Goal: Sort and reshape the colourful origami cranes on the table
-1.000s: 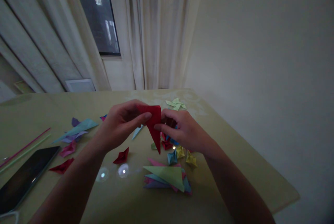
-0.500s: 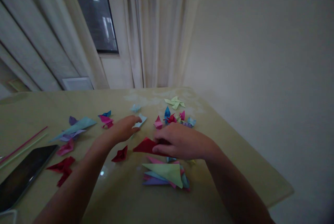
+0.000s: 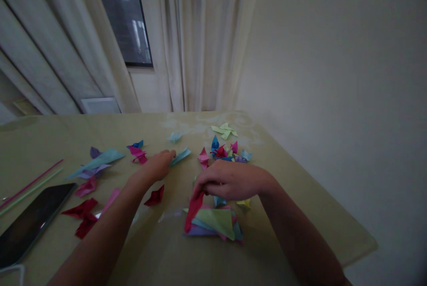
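Observation:
My left hand [image 3: 159,165] is closed on a light blue folded paper [image 3: 182,156], which sticks out to the right of the fingertips. My right hand [image 3: 230,180] pinches a red folded paper [image 3: 193,213] that hangs down over the left end of a stack of folded papers [image 3: 215,221] in green, blue, pink and purple. Just beyond the right hand lies a cluster of small origami pieces, among them a pink one [image 3: 203,158] and a blue one [image 3: 215,143]. A dark red origami piece [image 3: 155,196] rests between my forearms.
Several pink, red, purple and blue folded pieces lie on the left, around a long light blue paper [image 3: 103,161]. A black phone [image 3: 33,221] and two thin sticks [image 3: 31,181] are farther left. A pale green folded piece [image 3: 224,130] sits at the back; a yellow one [image 3: 244,204] is beside the stack.
My right hand has tilted the red paper from lying nearly level to hanging down over the stack. In my left hand the light blue paper has turned and shows a narrower side.

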`<state>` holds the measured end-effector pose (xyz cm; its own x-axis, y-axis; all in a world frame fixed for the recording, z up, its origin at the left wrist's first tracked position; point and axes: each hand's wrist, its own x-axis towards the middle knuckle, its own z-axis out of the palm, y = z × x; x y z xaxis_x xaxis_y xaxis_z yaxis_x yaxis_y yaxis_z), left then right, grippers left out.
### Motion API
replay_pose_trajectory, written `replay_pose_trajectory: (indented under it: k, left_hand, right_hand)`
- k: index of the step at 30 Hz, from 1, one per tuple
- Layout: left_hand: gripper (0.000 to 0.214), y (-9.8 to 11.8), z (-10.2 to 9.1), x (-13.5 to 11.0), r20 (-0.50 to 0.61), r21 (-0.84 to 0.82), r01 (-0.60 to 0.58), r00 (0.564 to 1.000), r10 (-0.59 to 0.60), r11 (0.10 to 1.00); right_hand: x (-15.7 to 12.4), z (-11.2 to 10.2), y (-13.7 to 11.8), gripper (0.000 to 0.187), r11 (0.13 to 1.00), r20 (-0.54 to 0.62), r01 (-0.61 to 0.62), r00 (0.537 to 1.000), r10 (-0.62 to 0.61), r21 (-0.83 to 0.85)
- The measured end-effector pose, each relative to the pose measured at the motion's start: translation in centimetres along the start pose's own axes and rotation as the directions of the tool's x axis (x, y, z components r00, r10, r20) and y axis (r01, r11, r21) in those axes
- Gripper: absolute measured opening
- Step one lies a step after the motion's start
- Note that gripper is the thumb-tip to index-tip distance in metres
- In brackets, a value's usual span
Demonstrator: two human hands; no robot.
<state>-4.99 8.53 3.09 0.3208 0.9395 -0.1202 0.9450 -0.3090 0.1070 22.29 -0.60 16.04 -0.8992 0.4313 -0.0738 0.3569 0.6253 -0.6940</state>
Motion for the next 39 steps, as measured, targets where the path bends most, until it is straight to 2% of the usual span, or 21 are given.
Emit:
replay_pose_trajectory:
  k: [3,7,9,13,17,20,24,27,29,31,34,37,39]
  left_hand:
    - [0.049,0.0,0.3,0.1,0.001,0.01,0.004,1.0,-0.004,1.0]
    - [0.049,0.2,0.4,0.0,0.009,0.025,-0.002,1.0,0.002,1.0]
    - [0.043,0.3,0.2,-0.1,0.017,0.034,-0.008,1.0,0.008,0.999]
    - [0.03,0.4,-1.0,-0.5,0.011,0.039,-0.02,1.0,0.02,0.999]
    - [0.028,0.7,-2.8,-1.0,-0.047,0.018,-0.042,0.998,0.042,0.999]
    - [0.028,1.3,-3.7,-1.3,-0.075,-0.003,-0.042,0.996,0.042,0.999]
    - [0.027,2.1,-4.3,-1.7,-0.144,-0.049,-0.061,0.988,0.054,0.997]
    - [0.026,2.5,-4.8,-2.2,-0.228,-0.086,-0.103,0.97,0.081,0.991]
    - [0.025,2.7,-5.4,-2.5,-0.289,-0.12,-0.138,0.952,0.098,0.983]
    - [0.023,2.9,-6.0,-2.9,-0.347,-0.172,-0.191,0.93,0.122,0.966]
    - [0.019,3.3,-6.9,-3.3,-0.405,-0.289,-0.278,0.903,0.146,0.916]
    - [0.02,3.7,-7.6,-3.7,-0.432,-0.45,-0.354,0.89,0.148,0.82]
    - [0.021,3.9,-7.9,-3.9,-0.462,-0.551,-0.405,0.876,0.138,0.73]
  right_hand:
    - [0.0,0.1,0.1,0.015,0.999,-0.041,-0.037,0.999,0.036,-0.024]
    - [0.1,0.3,0.6,0.015,0.995,-0.025,-0.066,0.997,0.068,0.077]
    - [0.2,0.4,0.8,0.024,0.993,-0.004,-0.058,0.998,0.059,0.1]
    - [0.3,0.6,0.9,0.039,0.998,-0.007,-0.054,0.999,0.054,0.026]
    - [0.6,0.8,0.9,0.037,0.991,0.024,-0.092,0.995,0.095,-0.094]
    - [0.8,1.4,0.5,0.027,0.968,0.045,-0.116,0.991,0.129,-0.223]
    - [1.2,3.1,-0.5,0.012,0.849,-0.044,-0.206,0.976,0.211,-0.486]
    - [1.8,4.8,-1.1,0.017,0.751,-0.086,-0.263,0.96,0.267,-0.606]
    - [2.4,6.0,-1.0,0.017,0.729,-0.059,-0.255,0.957,0.284,-0.636]
    - [3.2,7.0,-0.6,0.015,0.732,-0.007,-0.232,0.955,0.297,-0.64]
    - [3.8,7.8,0.0,0.024,0.756,0.056,-0.201,0.953,0.299,-0.623]
    - [3.8,7.4,0.0,0.033,0.774,0.094,-0.191,0.947,0.307,-0.603]
    - [3.6,6.9,-0.2,0.028,0.767,0.088,-0.203,0.943,0.32,-0.609]
